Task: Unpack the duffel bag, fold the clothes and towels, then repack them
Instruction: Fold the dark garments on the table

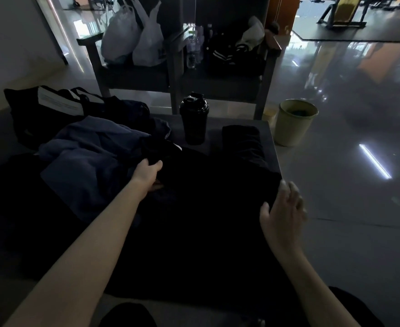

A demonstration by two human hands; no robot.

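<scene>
So my left hand [147, 172] grips the black clothes [206, 208], and my right hand [283, 208] is spread open at their edge. Duffel bag [26, 119] sits beyond my left hand, its white label [57, 102] unreadable; the green bin [290, 131] past my right holds something dark.

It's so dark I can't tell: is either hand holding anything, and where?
The left hand grips a bunched fold of the black garment at its far edge. The right hand is open, holding nothing.

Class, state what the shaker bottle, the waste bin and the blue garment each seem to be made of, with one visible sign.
Shaker bottle: likely dark plastic, glossy moulded flip lid. Waste bin: probably matt plastic, smooth thin rim. Blue garment: soft cloth, loose creases.
</scene>
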